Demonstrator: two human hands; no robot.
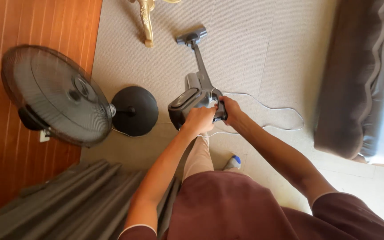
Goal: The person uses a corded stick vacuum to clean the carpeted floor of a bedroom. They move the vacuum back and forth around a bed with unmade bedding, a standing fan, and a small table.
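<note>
Both hands [214, 114] around grey stick vacuum [192, 95]

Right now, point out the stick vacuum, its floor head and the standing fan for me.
stick vacuum [187, 101]: head view, on the dark grey motor body by the hands.
floor head [192, 35]: head view, on the grey nozzle lying on the carpet.
standing fan [56, 94]: head view, on the round front grille.
</note>
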